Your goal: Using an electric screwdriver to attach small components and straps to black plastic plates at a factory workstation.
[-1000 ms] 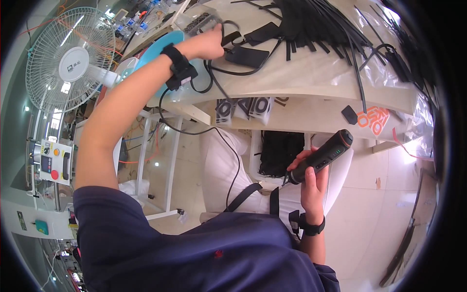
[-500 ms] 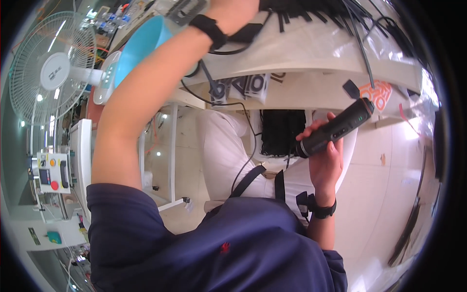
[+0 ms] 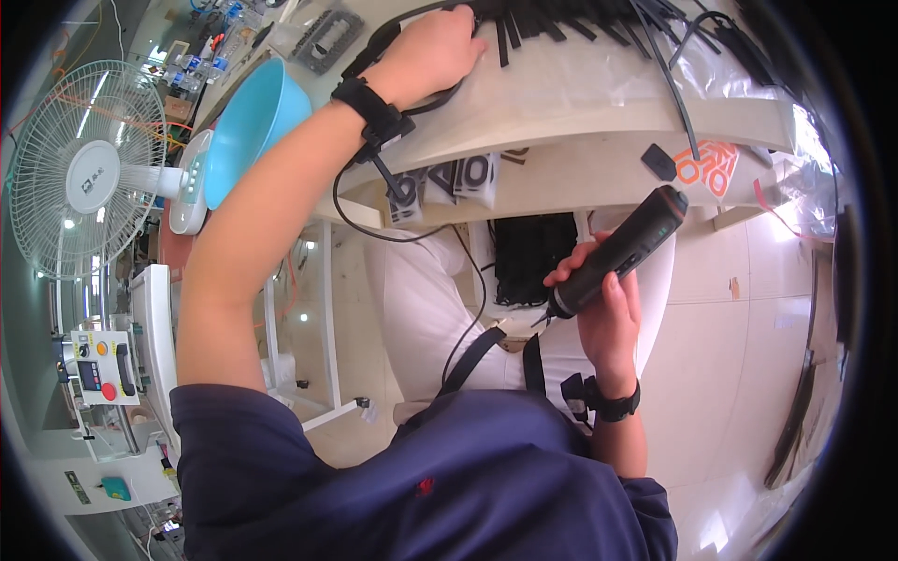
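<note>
My left hand [image 3: 432, 49] reaches far out over the white table [image 3: 599, 112], fingers curled down on a black cable [image 3: 393, 33] beside a pile of black cable ties [image 3: 580, 19]; a black strap circles that wrist. My right hand [image 3: 603, 304] stays low near my lap, gripping a black cylindrical handheld tool [image 3: 619, 250] that points up toward the table edge. A black band sits on the right wrist.
A light blue bowl [image 3: 253, 126] stands at the table's left end, next to a white standing fan [image 3: 79, 168]. A grey control box with red and orange buttons [image 3: 98, 366] is at far left. Orange scissors [image 3: 708, 164] and clear plastic bags lie at right.
The view has tilted down and the table has slid toward the top. My left hand reached farther right along the table. The right hand keeps the tool, slightly lower.
</note>
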Demonstrator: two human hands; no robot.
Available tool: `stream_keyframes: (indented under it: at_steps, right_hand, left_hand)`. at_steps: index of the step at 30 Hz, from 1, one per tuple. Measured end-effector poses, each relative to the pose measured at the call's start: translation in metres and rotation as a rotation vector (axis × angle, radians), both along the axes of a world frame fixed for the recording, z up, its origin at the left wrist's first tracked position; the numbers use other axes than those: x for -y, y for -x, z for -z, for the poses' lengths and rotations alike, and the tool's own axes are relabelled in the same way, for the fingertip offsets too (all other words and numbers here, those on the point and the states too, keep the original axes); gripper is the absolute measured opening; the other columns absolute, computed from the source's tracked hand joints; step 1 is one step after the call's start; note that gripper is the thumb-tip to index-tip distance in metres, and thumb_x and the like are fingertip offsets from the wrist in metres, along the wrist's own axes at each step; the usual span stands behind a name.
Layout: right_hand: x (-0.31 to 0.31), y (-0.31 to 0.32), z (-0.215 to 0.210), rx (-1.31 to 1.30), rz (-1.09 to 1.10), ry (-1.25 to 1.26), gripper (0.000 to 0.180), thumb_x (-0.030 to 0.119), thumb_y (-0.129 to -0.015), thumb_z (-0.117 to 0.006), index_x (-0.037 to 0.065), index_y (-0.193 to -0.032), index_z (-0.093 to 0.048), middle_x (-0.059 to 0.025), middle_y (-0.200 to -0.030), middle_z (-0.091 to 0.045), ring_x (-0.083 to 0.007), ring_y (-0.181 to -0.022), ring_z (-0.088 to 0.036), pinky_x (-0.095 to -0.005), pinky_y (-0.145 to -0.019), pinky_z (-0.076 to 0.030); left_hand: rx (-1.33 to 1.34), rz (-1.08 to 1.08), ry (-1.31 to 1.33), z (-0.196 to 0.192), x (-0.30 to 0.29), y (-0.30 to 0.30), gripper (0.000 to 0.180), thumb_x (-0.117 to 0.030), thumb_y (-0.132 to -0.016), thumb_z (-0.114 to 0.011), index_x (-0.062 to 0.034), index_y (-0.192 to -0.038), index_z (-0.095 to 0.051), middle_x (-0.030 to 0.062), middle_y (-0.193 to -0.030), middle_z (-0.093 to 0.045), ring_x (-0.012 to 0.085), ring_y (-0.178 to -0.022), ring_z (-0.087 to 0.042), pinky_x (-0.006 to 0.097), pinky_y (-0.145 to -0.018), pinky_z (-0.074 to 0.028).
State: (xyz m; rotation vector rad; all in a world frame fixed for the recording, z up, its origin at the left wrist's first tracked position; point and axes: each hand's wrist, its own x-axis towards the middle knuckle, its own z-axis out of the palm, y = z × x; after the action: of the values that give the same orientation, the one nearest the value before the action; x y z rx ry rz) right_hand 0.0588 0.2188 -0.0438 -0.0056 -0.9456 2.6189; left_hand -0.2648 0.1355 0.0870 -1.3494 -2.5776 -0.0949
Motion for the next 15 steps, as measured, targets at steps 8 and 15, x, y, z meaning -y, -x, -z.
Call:
stream_keyframes:
  at_steps: [8,15]
  right_hand:
    - [0.005,-0.004,-0.001,0.075,-0.068,-0.016,0.051,0.028,-0.098,-0.054,0.003,-0.138,-0.034,-0.0134,-0.111,-0.055,-0.0245,-0.1,-0.06,-0.0399,-0.092,-0.048]
    - [0.002,-0.003,-0.005,0.066,-0.042,-0.03,0.049,0.025,-0.098,-0.052,0.002,-0.138,-0.034,-0.0137,-0.112,-0.055,-0.0248,-0.1,-0.06,-0.0403,-0.092,-0.049]
  left_hand:
    - [0.13,-0.195,-0.009,-0.013,-0.019,0.012,0.031,-0.029,-0.089,-0.066,0.0003,-0.098,-0.067,0.0164,-0.084,-0.071,0.0312,-0.078,-0.068,0.038,-0.073,-0.053]
    - [0.057,-0.009,0.035,-0.008,-0.025,0.057,0.024,-0.018,-0.088,-0.06,0.0034,-0.096,-0.066,0.0183,-0.081,-0.069,0.0286,-0.072,-0.068,0.039,-0.071,-0.054]
